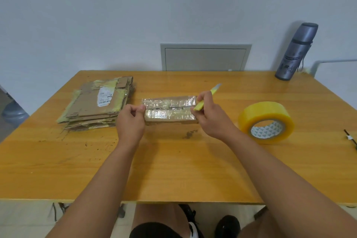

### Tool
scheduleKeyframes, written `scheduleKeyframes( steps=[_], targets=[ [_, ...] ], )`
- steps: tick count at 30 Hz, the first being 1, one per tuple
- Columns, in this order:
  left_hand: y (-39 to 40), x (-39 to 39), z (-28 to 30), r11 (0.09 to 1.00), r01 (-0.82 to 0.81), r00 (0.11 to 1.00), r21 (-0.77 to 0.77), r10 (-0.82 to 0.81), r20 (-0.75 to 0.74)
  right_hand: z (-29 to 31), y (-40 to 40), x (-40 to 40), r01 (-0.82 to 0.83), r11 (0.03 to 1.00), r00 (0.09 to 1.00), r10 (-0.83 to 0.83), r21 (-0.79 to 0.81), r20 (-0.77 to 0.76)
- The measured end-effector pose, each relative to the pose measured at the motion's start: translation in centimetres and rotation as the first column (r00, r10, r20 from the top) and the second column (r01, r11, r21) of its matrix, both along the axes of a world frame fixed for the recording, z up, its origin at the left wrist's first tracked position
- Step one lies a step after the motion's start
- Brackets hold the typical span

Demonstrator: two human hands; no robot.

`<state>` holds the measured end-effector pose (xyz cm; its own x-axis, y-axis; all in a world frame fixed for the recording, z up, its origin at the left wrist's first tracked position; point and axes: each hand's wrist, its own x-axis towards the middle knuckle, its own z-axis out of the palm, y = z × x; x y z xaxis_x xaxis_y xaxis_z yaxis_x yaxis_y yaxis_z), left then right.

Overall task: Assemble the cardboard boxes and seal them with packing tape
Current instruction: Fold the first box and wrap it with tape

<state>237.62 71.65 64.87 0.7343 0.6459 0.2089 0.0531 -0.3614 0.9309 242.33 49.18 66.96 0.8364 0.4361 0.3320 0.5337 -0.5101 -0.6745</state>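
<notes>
One taped box point(170, 111) sits mid-table point(173, 170), closed (contents unseen). Left hand point(131, 120) pinches its left end; right hand point(209, 115) grips a knife point(206, 98). One tape roll point(266, 121), one flat-carton stack point(100, 104).

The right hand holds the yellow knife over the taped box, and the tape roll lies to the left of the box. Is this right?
Not quite. In the head view the tape roll lies to the right of the taped box; the rest stands: the right hand holds the yellow knife.

Wooden table point(173, 170), pale wall point(135, 15)
</notes>
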Motion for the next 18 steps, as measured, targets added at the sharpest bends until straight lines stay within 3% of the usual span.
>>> scheduleKeyframes(
  steps=[3, 8, 11, 18],
  targets=[
    [-0.1, 0.1, 0.3, 0.998, 0.052, 0.999, -0.022, -0.052, 0.007, -0.4, -0.2, 0.3, 0.045, 0.998, 0.999, -0.045, -0.036, -0.003],
    [0.1, -0.2, 0.6, 0.956, 0.289, 0.954, -0.047, -0.292, -0.062, -0.6, -0.5, 0.7, 0.174, 0.980, 0.985, -0.174, 0.093, -0.009],
    [0.2, 0.0, 0.3, 0.967, 0.242, 0.970, -0.075, -0.244, -0.023, -0.8, 0.1, 0.5, 0.188, 0.975, 0.982, -0.189, 0.119, -0.004],
    [-0.2, 0.0, 0.9, 0.972, 0.220, 0.974, -0.089, -0.223, -0.030, -1.6, 0.7, 0.4, 0.214, 0.976, 0.971, -0.208, -0.048, 0.116]
  ],
)
